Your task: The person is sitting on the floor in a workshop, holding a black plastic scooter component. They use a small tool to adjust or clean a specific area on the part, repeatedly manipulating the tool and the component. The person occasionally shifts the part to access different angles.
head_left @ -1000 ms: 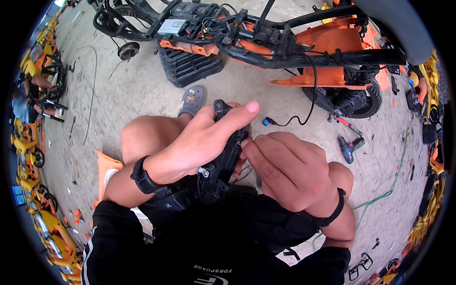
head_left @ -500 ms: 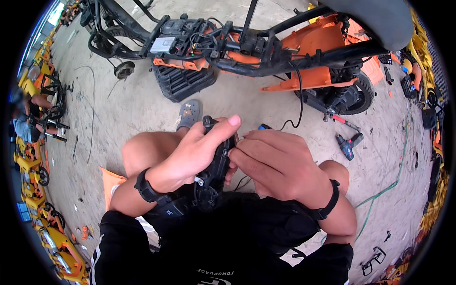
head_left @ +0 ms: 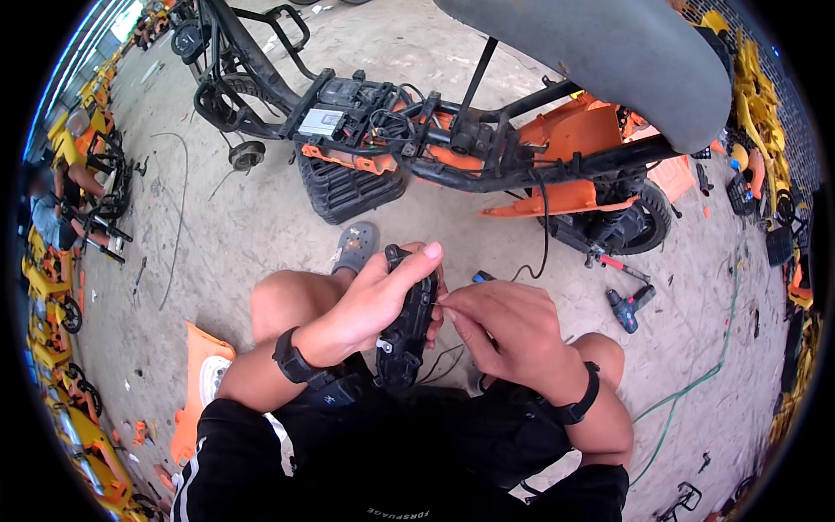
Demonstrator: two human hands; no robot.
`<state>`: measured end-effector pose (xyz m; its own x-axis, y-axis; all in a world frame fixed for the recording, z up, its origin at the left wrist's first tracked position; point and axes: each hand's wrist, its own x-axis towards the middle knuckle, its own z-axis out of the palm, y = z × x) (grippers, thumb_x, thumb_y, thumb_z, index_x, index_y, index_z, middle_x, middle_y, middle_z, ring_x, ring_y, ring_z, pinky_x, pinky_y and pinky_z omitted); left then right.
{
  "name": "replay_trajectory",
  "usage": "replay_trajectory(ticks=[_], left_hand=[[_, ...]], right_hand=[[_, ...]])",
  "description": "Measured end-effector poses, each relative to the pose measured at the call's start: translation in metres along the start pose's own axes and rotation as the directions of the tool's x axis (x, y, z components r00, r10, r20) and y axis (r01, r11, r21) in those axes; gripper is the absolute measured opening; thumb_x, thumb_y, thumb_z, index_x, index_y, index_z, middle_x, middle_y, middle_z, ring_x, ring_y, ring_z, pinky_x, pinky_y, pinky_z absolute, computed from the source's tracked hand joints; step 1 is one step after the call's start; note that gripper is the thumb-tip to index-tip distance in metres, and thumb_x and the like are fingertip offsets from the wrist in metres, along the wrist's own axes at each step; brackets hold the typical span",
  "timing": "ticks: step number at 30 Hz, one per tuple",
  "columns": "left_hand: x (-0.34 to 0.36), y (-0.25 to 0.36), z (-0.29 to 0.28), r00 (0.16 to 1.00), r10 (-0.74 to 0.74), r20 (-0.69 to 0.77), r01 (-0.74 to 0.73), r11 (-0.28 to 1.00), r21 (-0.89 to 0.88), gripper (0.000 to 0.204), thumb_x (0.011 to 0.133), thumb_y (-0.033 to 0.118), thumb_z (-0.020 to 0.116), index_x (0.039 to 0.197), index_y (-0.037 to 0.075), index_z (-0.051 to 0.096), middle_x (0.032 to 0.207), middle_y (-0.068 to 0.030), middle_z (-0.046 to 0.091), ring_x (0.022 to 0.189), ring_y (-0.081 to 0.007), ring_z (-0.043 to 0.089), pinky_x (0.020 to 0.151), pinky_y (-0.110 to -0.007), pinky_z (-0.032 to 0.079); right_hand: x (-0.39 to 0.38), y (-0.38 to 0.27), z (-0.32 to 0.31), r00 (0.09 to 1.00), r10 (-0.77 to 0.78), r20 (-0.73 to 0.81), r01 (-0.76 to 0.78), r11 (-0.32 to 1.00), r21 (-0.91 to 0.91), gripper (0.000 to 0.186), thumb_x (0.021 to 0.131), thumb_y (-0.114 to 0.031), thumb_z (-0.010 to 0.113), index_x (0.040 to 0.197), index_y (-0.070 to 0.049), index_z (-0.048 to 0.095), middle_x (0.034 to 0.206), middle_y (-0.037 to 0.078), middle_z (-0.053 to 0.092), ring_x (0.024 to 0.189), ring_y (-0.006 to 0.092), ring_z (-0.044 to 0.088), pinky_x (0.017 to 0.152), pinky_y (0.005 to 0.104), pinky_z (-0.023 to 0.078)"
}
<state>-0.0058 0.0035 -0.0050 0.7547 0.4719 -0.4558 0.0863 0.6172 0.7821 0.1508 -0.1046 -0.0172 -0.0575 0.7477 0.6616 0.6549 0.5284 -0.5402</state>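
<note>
My left hand (head_left: 361,309) is wrapped round a long black plastic housing (head_left: 404,344) and holds it tilted above my lap, thumb along its upper end. A small metal tab (head_left: 384,345) shows on the housing's side. At its right edge, my right hand (head_left: 513,326) is closed in a pinch, thumb and index finger together by the left fingertips. Whatever lies in that pinch is too small or hidden to make out. Thin dark cables (head_left: 445,357) show beyond the housing, between my knees.
Ahead stands a stripped scooter frame (head_left: 470,181) with a grey seat (head_left: 600,61), resting over a black crate (head_left: 352,191). A cordless drill (head_left: 628,306) and red-handled tool (head_left: 623,267) lie right, near a green hose (head_left: 696,383). An orange panel (head_left: 196,391) lies left; another person (head_left: 48,217) sits beyond.
The view has shifted, so the scooter and floor things sit lower in it. My right hand has drawn slightly away from the housing, its fingers now narrowed to a pinch. The left hand keeps its hold.
</note>
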Motion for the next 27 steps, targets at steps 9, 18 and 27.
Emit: replay_trajectory(ticks=[9,18,27], left_hand=[[0.001,-0.001,0.001,0.998,-0.037,-0.054,0.039,0.998,0.042,0.042,0.097,0.044,0.056,0.086,0.004,0.052,0.067,-0.0076,0.058,0.051,-0.0167,0.059,0.045,-0.03,0.052],[0.003,-0.002,0.001,0.997,-0.002,-0.074,0.007,0.998,0.063,0.041,0.097,0.042,0.056,0.085,0.003,0.052,0.068,-0.0074,0.057,0.05,-0.0158,0.058,0.043,-0.029,0.05],[-0.002,-0.001,0.0,0.998,-0.046,-0.03,0.047,0.999,0.019,0.043,0.097,0.044,0.057,0.084,0.003,0.052,0.069,-0.0077,0.057,0.054,-0.0165,0.06,0.045,-0.03,0.051]], right_hand=[[-0.001,0.001,0.003,0.998,-0.047,0.039,0.049,0.996,-0.078,0.032,0.071,0.002,0.07,0.102,0.006,0.062,0.087,0.013,0.065,0.074,0.0258,0.066,0.061,0.0332,0.054],[0.0,-0.008,0.0,0.973,-0.114,0.2,0.162,0.956,-0.243,0.035,0.073,-0.006,0.068,0.104,0.009,0.06,0.087,0.012,0.061,0.074,0.0219,0.062,0.06,0.0313,0.052],[-0.003,0.001,0.002,0.994,-0.073,0.081,0.076,0.996,-0.035,0.034,0.069,0.001,0.071,0.101,0.006,0.062,0.084,0.012,0.062,0.069,0.0239,0.064,0.056,0.0314,0.052]])
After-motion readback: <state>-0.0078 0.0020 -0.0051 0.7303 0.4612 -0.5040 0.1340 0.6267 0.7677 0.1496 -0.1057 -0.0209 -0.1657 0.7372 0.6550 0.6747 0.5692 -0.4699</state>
